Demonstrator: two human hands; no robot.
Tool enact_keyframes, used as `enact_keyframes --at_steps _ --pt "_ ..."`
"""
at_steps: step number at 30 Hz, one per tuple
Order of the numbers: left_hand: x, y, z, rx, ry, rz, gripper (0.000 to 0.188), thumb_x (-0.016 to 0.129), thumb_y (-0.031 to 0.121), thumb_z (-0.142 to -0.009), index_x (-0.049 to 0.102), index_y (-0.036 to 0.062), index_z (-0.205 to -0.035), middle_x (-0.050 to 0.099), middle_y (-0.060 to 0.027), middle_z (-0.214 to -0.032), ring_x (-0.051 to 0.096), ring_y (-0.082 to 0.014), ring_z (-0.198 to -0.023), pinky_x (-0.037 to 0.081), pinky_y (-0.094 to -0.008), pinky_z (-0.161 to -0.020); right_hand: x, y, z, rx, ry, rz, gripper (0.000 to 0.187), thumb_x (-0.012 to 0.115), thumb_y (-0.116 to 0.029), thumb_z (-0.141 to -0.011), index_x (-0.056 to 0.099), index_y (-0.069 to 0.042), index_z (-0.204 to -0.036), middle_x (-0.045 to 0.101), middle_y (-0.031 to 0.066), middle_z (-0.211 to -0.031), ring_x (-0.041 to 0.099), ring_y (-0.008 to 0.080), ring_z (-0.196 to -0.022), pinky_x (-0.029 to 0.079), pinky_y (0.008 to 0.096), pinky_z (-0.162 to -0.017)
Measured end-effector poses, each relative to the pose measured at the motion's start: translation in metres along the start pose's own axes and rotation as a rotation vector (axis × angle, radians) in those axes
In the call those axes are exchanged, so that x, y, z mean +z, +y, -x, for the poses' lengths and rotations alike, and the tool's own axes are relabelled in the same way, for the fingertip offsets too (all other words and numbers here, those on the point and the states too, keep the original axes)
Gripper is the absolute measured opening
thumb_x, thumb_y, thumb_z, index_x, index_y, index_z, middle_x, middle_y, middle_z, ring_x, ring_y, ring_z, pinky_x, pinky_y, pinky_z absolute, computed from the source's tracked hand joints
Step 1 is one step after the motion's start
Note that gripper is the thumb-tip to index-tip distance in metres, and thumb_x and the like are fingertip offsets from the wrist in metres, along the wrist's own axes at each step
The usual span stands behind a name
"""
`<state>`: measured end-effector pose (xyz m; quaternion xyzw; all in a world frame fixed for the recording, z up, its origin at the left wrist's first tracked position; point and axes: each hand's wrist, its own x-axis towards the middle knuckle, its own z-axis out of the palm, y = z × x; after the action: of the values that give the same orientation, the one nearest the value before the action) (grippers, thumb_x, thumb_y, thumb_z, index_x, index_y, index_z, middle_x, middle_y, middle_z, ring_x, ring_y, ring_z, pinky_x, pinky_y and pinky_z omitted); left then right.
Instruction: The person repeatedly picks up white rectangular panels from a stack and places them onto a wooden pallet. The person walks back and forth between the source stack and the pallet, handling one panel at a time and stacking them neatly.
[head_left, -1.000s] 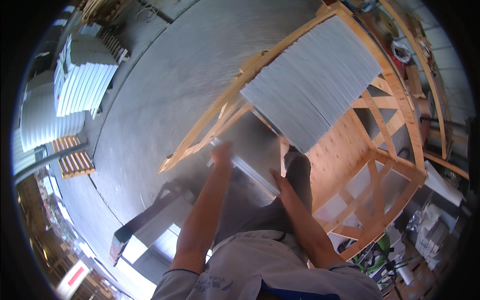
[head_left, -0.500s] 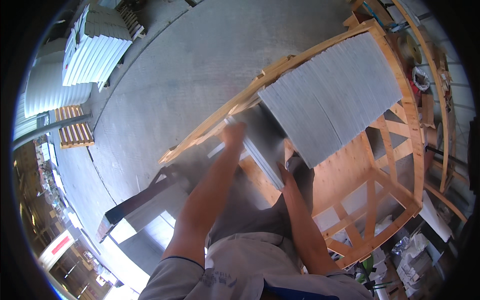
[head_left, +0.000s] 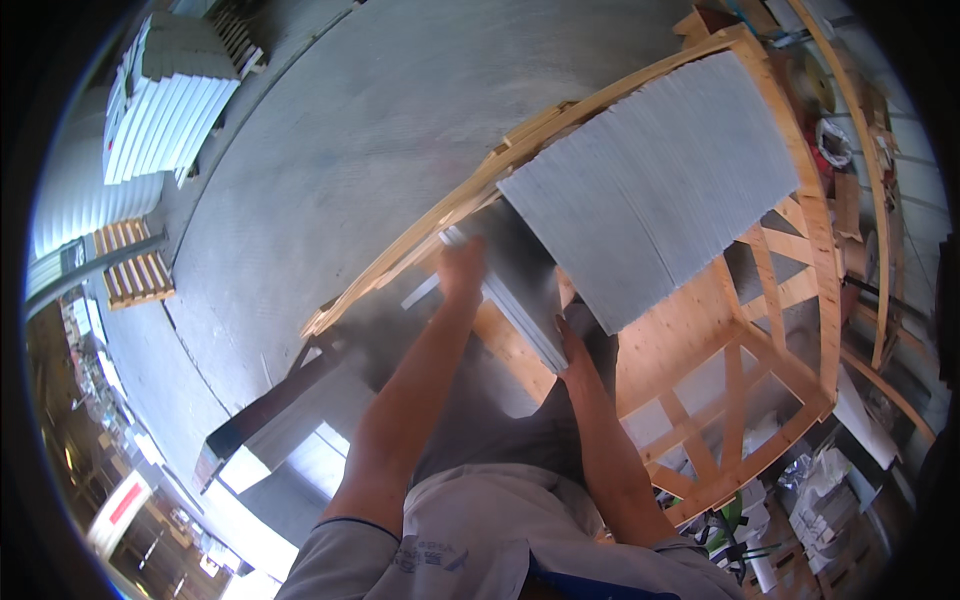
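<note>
Gripping: my left hand (head_left: 462, 268) closes over the upper end of a grey slab (head_left: 518, 280), fingers wrapped on its edge; from here I cannot see the fingertips themselves, since the hand is blurred.

Right hand: my right hand (head_left: 572, 345) sits at the slab's lower corner, thumb up along the thin edge and palm underneath; I read it as partly closed on the slab, though the fingers are hidden behind it.

Slab: I see it tilted, held between both hands, just beside the stack of grey slabs (head_left: 655, 185) and touching or nearly touching it; which, I cannot tell.

Stack: the grey slabs stand on edge, packed close, leaning inside a wooden crate frame (head_left: 745, 330) of pale timber with diagonal braces.

Crate rail: a long pale beam (head_left: 420, 245) runs along the near side, just under my left hand.

Floor: grey concrete (head_left: 330, 130) spreads behind the crate.

Far left: a pile of white corrugated sheets (head_left: 165, 105) lies well apart from me, with a small wooden pallet (head_left: 135, 275) below it.

Low left: a dark bench-like block (head_left: 265, 415) stands near my left elbow.

Low right: loose papers and clutter (head_left: 820, 500) lie beside the crate's foot, too small for me to tell apart.
</note>
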<state>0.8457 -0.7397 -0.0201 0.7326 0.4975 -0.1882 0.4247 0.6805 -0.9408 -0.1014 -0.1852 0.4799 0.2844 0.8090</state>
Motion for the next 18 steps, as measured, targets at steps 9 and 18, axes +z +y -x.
enact_keyframes --at_steps 9,18 --pt "0.034 0.005 0.038 0.106 -0.437 0.781 0.062 0.035 0.044 -0.095 0.032 -0.0008 -0.137 0.04 -0.0151 -0.137 0.038 -0.0276 -0.125 0.03 -0.0343 -0.103 -0.019 0.028 0.065 0.063 0.291 -0.048 0.042 0.046 -0.038 -0.092 0.058 0.002 -0.098 0.066 0.0132 -0.089 0.063 0.0264 -0.077 0.053 0.0365 -0.066" --pt "0.079 0.017 0.057 0.45 -0.134 0.618 0.065 0.028 0.048 -0.095 0.028 -0.0014 -0.138 0.038 -0.0221 -0.136 0.04 -0.0357 -0.122 0.033 -0.0396 -0.102 -0.024 0.096 0.123 -0.077 0.247 -0.171 0.035 0.051 -0.036 -0.091 0.059 -0.002 -0.094 0.065 0.0126 -0.087 0.062 0.0258 -0.074 0.051 0.0355 -0.062"
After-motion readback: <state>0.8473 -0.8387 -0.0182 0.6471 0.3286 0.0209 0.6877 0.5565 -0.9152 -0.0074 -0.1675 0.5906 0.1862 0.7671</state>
